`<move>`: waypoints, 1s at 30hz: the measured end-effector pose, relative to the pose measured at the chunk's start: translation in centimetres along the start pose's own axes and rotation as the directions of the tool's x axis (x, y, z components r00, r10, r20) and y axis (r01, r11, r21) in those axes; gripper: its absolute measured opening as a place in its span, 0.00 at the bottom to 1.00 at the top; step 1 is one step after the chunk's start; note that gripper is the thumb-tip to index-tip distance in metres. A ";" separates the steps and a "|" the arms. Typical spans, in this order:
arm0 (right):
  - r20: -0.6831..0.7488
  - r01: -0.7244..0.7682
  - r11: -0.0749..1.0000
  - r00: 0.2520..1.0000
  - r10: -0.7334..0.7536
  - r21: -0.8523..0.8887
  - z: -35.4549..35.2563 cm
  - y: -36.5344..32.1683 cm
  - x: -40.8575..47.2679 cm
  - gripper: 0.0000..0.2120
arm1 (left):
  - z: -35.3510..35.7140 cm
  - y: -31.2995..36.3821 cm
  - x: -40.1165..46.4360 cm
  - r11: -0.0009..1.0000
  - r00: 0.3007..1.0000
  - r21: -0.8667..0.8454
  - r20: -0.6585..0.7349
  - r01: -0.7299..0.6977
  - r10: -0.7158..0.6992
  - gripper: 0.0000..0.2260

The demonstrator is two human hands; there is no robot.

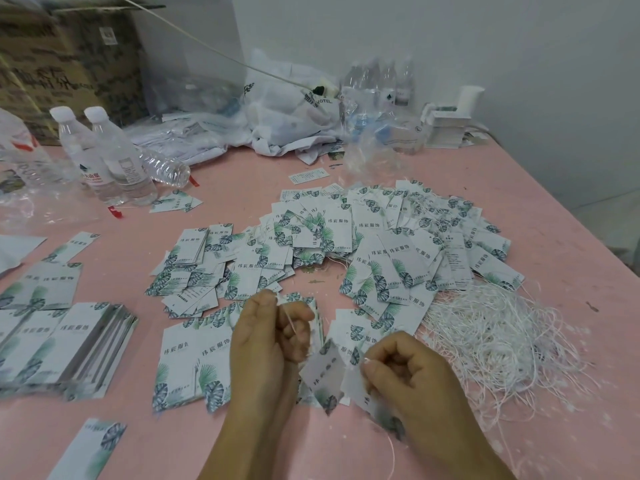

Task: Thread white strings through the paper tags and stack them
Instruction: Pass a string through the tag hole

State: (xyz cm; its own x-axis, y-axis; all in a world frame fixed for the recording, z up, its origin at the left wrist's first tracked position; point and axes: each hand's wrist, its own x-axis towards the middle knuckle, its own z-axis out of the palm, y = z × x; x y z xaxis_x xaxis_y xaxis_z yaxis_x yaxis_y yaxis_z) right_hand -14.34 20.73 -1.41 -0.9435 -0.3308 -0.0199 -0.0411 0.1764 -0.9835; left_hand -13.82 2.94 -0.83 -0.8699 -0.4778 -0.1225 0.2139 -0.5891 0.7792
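Left hand (266,336) pinching a white string (289,318), right hand (403,374) pinching blurred paper tags (323,375) printed 伟宸服饰, just in front of the scattered tag pile (346,244); loose strings (491,327) right of it, HOTEL-marked bag (294,109) behind

I see a pink table (571,237) carrying everything. A wide fan of leaf-printed paper tags (346,244) is spread over its middle, with a tangle of white strings (491,337) lying to the right. Neat rows of stacked tags (62,344) sit at the left. Two upright water bottles (104,157) stand at the far left, beside crumpled plastic bags (291,116) and a cardboard box (69,64).
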 end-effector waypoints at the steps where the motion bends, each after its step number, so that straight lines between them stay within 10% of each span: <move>1: 0.014 0.018 0.993 1.000 -0.020 0.119 0.4 0.0 0.0 0.04 | 0.0 0.6 -0.1 0.999 1.000 -0.049 0.020 -0.016 0.017 0.09; 8: 0.043 0.086 0.813 0.990 -0.135 0.576 1.4 -1.5 -0.2 0.02 | 0.4 2.7 -1.6 0.955 0.967 -0.291 0.255 0.057 0.020 0.09; 17: -0.132 0.033 0.927 0.991 0.018 0.373 -0.3 -0.4 0.3 0.13 | 1.0 -1.6 -2.3 0.902 0.931 0.406 0.366 -0.147 -0.013 0.06; 30: -0.169 -0.014 0.955 0.983 0.067 0.297 -2.3 -0.3 0.2 0.12 | 1.2 -2.5 -2.8 0.907 0.926 0.421 0.348 -0.015 -0.146 0.07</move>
State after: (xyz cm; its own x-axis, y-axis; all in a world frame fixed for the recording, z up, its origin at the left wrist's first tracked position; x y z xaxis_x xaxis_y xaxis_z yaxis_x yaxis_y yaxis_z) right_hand -15.28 22.73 -0.66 -0.9861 -0.1568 -0.0551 0.0716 -0.1020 -0.9922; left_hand -12.47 6.52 -1.72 -0.9915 -0.1291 -0.0133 0.0200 -0.2533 0.9672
